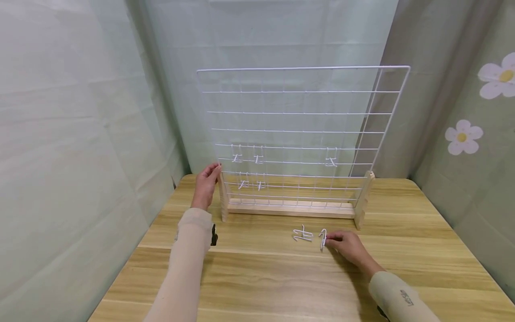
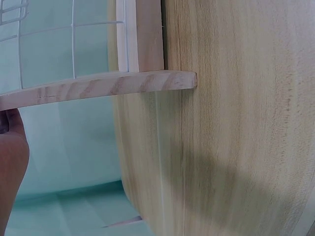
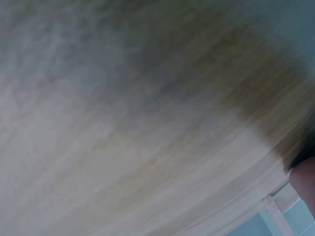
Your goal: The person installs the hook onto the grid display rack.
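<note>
A white wire grid rack [image 1: 303,68] stands upright in a wooden base [image 1: 291,209] on the table. My left hand [image 1: 206,185] grips the top of the base's left wooden upright [image 1: 223,201], beside the grid's edge. In the left wrist view, that upright [image 2: 108,86] crosses above the hand, whose fingertips are partly hidden. My right hand [image 1: 349,246] pinches a white wire hook [image 1: 323,239] low over the table, in front of the rack. Left of it lies another white hook [image 1: 303,234]. Several similar hooks hang on the grid's lower rows, such as one hook [image 1: 331,161] at the right.
The wood-grain table [image 1: 265,286] extends in front of the rack and to both sides. Pale green curtains [image 1: 80,134] surround the table at the left, back and right. The right wrist view shows mostly blurred table surface [image 3: 123,172].
</note>
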Available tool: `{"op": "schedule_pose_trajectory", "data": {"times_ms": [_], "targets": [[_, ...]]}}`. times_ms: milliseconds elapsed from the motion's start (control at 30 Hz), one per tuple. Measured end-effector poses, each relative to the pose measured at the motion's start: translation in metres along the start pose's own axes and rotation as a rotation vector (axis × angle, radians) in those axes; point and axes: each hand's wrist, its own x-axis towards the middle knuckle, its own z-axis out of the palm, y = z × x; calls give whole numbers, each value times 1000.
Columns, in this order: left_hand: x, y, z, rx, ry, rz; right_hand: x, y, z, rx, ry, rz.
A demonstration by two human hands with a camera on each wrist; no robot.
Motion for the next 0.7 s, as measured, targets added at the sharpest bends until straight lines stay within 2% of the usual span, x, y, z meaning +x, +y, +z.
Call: {"op": "schedule_pose_trajectory", "data": {"times_ms": [333, 500, 700], "targets": [[0, 0, 1, -6, -3, 13, -1, -5, -2, -25, -1, -7], [0, 0, 1, -6, 2, 7, 0, -8, -2, -25, -2, 18], [-8, 11, 1, -17, -15, -31, 1, -11, -3, 11, -5, 70]]}}
